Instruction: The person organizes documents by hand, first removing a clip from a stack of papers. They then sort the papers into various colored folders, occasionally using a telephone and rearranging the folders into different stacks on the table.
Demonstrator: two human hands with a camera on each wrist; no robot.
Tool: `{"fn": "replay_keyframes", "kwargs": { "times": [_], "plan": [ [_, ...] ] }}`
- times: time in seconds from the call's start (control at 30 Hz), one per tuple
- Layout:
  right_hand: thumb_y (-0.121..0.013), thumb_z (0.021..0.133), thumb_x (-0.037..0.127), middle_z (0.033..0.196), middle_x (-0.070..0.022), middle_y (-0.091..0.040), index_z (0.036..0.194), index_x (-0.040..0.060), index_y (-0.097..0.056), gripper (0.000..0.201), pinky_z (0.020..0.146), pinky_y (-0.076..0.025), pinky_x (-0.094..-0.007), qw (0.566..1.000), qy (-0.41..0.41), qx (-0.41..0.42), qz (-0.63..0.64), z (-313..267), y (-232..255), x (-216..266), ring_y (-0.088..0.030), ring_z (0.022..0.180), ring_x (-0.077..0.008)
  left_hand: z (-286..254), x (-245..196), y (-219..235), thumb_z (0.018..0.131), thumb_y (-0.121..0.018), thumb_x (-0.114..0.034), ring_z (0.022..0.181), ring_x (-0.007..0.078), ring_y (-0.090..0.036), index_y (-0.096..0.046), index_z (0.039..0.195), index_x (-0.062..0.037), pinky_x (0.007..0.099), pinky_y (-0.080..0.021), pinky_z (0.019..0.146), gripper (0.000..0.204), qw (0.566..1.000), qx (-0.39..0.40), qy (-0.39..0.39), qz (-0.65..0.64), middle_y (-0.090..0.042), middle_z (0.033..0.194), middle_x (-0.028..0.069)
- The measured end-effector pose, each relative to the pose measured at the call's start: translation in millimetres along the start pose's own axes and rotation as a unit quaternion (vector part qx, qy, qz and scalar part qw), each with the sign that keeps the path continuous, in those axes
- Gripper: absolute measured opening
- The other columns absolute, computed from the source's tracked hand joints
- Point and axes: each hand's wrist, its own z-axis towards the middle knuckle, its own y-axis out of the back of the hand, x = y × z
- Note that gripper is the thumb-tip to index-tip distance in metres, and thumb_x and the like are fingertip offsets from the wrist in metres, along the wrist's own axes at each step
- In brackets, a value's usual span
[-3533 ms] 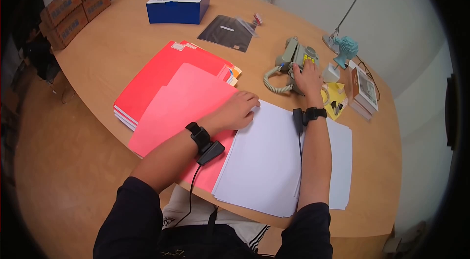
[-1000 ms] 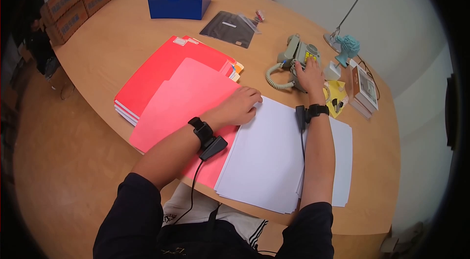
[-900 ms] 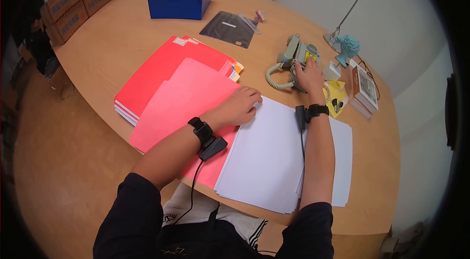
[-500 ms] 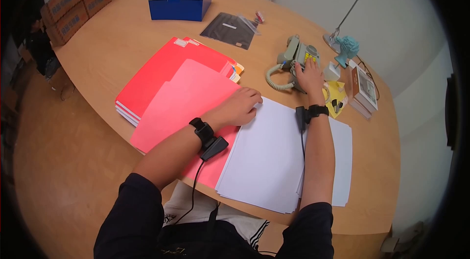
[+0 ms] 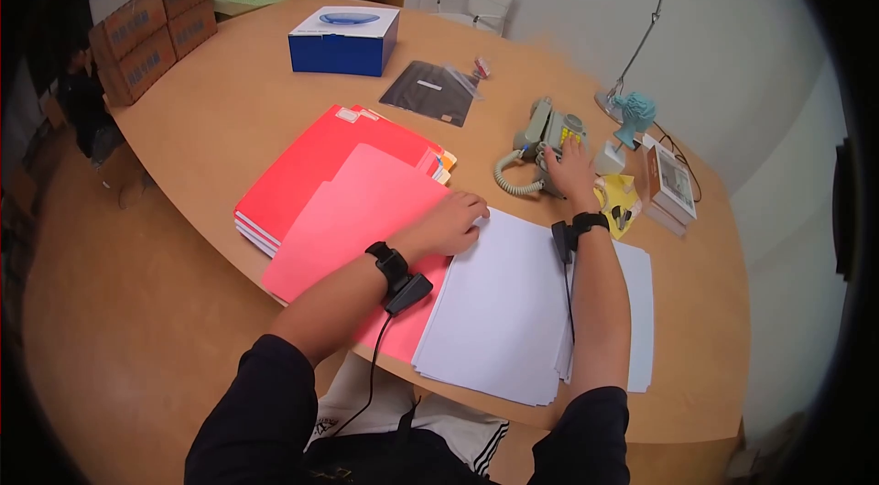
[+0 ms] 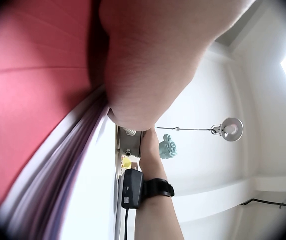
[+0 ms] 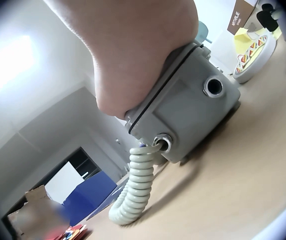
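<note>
In the head view my left hand (image 5: 450, 223) lies palm down over the meeting line of an opened pink folder (image 5: 366, 196) and a thick stack of white paper (image 5: 504, 320). Its fingers bend loosely at the stack's upper left corner. The left wrist view shows the sheet edges (image 6: 58, 165) beneath that hand. My right hand (image 5: 573, 181) rests on a grey desk telephone (image 7: 188, 105), fingers reaching to its yellow keypad (image 5: 571, 133). The handset (image 5: 538, 124) sits on the phone's left side, and a coiled cord (image 7: 138, 185) loops out from the body.
Red folders (image 5: 302, 160) are piled left of the pink one. Behind stand a blue-and-white box (image 5: 339, 54) and a dark flat sleeve (image 5: 426, 96). Right of the phone are a teal bust (image 5: 634, 114), a yellow sheet (image 5: 615, 190), books (image 5: 671, 183) and a desk lamp (image 5: 655, 18).
The head view has tipped upward, so the table sits lower in it and more of the lamp shows. Both hands keep their places on the papers and the telephone.
</note>
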Motion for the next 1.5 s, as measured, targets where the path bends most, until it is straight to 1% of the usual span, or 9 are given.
{"fn": "replay_keyframes", "kwargs": {
  "times": [0.13, 0.33, 0.4, 0.53, 0.6, 0.73, 1.33, 1.43, 1.5],
  "plan": [
    [-0.050, 0.093, 0.051, 0.159, -0.0206, -0.027, 0.148, -0.0023, -0.037, 0.078, 0.119, -0.018, -0.0542, 0.998, 0.018, 0.026, 0.055, -6, 15, -3, -0.022, 0.148, -0.0378, 1, 0, 0, 0.082, -0.056, -0.007, 0.124, 0.0328, -0.049, -0.059, 0.112, -0.0008, 0.0432, -0.038, 0.106, 0.031, 1.000, 0.008, 0.012, -0.008, -0.057, 0.124, 0.0168],
    [-0.062, 0.086, 0.046, 0.157, -0.0253, -0.028, 0.148, -0.0003, -0.037, 0.080, 0.116, -0.029, -0.0473, 0.989, 0.058, 0.133, -0.006, -42, 69, -5, -0.024, 0.147, -0.0383, -1, -5, 0, 0.084, -0.056, -0.006, 0.125, 0.0371, -0.045, -0.050, 0.126, -0.0001, 0.0445, -0.037, 0.107, 0.043, 0.998, -0.026, 0.044, -0.045, -0.051, 0.130, 0.0212],
    [-0.064, 0.085, 0.042, 0.151, -0.0263, -0.038, 0.145, -0.0008, -0.040, 0.077, 0.112, -0.036, -0.0419, 0.965, 0.105, 0.238, 0.038, -48, 83, -16, -0.035, 0.142, -0.0379, -1, -3, -3, 0.084, -0.056, -0.006, 0.125, 0.0376, -0.045, -0.049, 0.127, 0.0000, 0.0449, -0.037, 0.107, 0.044, 0.998, -0.029, 0.043, -0.046, -0.051, 0.130, 0.0217],
    [-0.064, 0.086, 0.039, 0.142, -0.0276, -0.049, 0.139, -0.0017, -0.046, 0.070, 0.106, -0.042, -0.0411, 0.948, 0.083, 0.299, 0.067, -108, 125, -17, -0.047, 0.132, -0.0381, -1, -2, -3, 0.085, -0.056, -0.007, 0.124, 0.0374, -0.045, -0.049, 0.127, -0.0006, 0.0452, -0.038, 0.107, 0.043, 0.998, -0.018, 0.043, -0.044, -0.051, 0.129, 0.0220],
    [-0.064, 0.087, 0.038, 0.127, -0.0274, -0.060, 0.134, -0.0025, -0.050, 0.064, 0.100, -0.046, -0.0425, 0.946, 0.090, 0.310, 0.006, -130, 132, -28, -0.059, 0.117, -0.0397, -2, -1, -4, 0.084, -0.056, -0.007, 0.124, 0.0374, -0.046, -0.051, 0.125, -0.0007, 0.0449, -0.038, 0.106, 0.042, 0.998, -0.021, 0.037, -0.041, -0.051, 0.129, 0.0217],
    [-0.063, 0.087, 0.039, 0.101, -0.0258, -0.070, 0.132, -0.0005, -0.052, 0.061, 0.088, -0.052, -0.0451, 0.964, -0.016, 0.265, 0.012, -164, 130, -56, -0.066, 0.099, -0.0415, 0, 3, -5, 0.083, -0.057, -0.007, 0.121, 0.0371, -0.047, -0.054, 0.119, -0.0014, 0.0440, -0.039, 0.104, 0.037, 0.999, -0.022, 0.019, -0.015, -0.053, 0.128, 0.0201],
    [-0.059, 0.087, 0.045, 0.097, -0.0287, -0.069, 0.133, 0.0014, -0.050, 0.064, 0.082, -0.052, -0.0503, 0.982, -0.009, 0.187, 0.019, -206, 90, -73, -0.066, 0.091, -0.0446, 7, -11, 1, 0.084, -0.059, -0.009, 0.131, 0.0393, -0.041, -0.055, 0.120, -0.0020, 0.0460, -0.036, 0.109, 0.036, 0.998, -0.031, 0.030, -0.038, -0.046, 0.138, 0.0218],
    [-0.058, 0.087, 0.043, 0.094, -0.0279, -0.069, 0.132, 0.0011, -0.050, 0.062, 0.081, -0.052, -0.0508, 0.984, -0.005, 0.178, 0.021, -207, 89, -73, -0.066, 0.090, -0.0447, 11, -41, 16, 0.086, -0.060, -0.012, 0.132, 0.0386, -0.041, -0.055, 0.120, -0.0025, 0.0462, -0.035, 0.110, 0.036, 0.999, 0.002, 0.034, -0.040, -0.044, 0.140, 0.0223],
    [-0.057, 0.088, 0.042, 0.093, -0.0274, -0.069, 0.131, 0.0012, -0.050, 0.061, 0.080, -0.052, -0.0510, 0.984, -0.010, 0.175, 0.020, -209, 90, -72, -0.066, 0.089, -0.0447, 8, -77, 38, 0.090, -0.062, -0.015, 0.133, 0.0391, -0.041, -0.055, 0.121, -0.0035, 0.0444, -0.038, 0.109, 0.034, 0.992, 0.122, 0.038, -0.006, -0.045, 0.141, 0.0215]
  ]
}}
